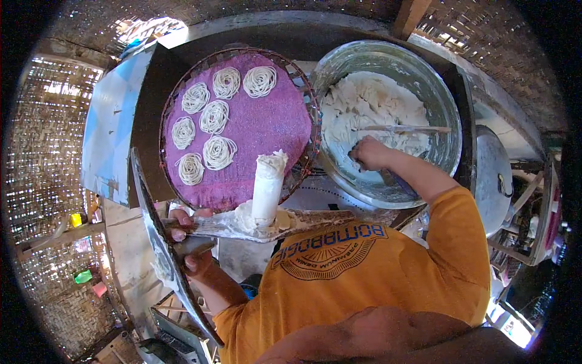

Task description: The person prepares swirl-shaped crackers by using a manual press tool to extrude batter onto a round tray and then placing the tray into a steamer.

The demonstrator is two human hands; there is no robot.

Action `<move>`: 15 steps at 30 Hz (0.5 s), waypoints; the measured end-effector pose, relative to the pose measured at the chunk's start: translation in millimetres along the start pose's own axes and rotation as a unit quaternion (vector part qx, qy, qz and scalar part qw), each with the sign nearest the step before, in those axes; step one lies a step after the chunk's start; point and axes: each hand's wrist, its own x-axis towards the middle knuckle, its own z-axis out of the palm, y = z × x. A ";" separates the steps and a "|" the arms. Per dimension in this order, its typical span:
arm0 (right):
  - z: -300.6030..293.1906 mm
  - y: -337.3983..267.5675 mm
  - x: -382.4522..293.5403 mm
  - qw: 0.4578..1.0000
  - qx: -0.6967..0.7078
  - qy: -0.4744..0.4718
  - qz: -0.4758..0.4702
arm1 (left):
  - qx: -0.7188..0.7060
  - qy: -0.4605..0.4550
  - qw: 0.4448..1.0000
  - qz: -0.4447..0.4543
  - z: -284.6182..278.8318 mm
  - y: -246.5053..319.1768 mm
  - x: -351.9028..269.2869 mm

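My left hand (pixel 193 239) is closed around the handle end of a long wooden press (pixel 223 227) coated in white dough, beside a dark curved board smeared with dough. A white cylinder topped with dough (pixel 268 186) stands upright on the press. My right hand (pixel 369 154) reaches into a large metal basin (pixel 391 50), its fingers curled down at the white dough (pixel 363 98); what they hold is hidden. A flat stick (pixel 404 129) lies across the dough just above that hand. Several coiled nests of noodles (pixel 214 117) rest on a purple cloth (pixel 268 123) over a round woven tray.
A dark box-like surround with a pale blue panel (pixel 113 127) stands at the left. Right of the basin leans a round metal lid (pixel 491 182) with a handle. Woven bamboo walls (pixel 54 132) and a wooden post (pixel 409 18) enclose the workplace.
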 end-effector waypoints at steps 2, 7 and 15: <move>5.8 -3.1 2.8 0.999 -0.038 -0.017 -0.014 | 0.004 0.000 1.000 0.027 -0.4 -1.4 0.8; -15.6 -11.2 -0.6 0.994 0.101 -0.011 0.049 | 0.016 0.035 0.999 0.010 13.4 4.9 5.5; -72.2 34.1 -21.2 0.868 0.415 0.212 0.173 | -0.040 0.019 0.998 -0.054 -8.8 1.2 -8.0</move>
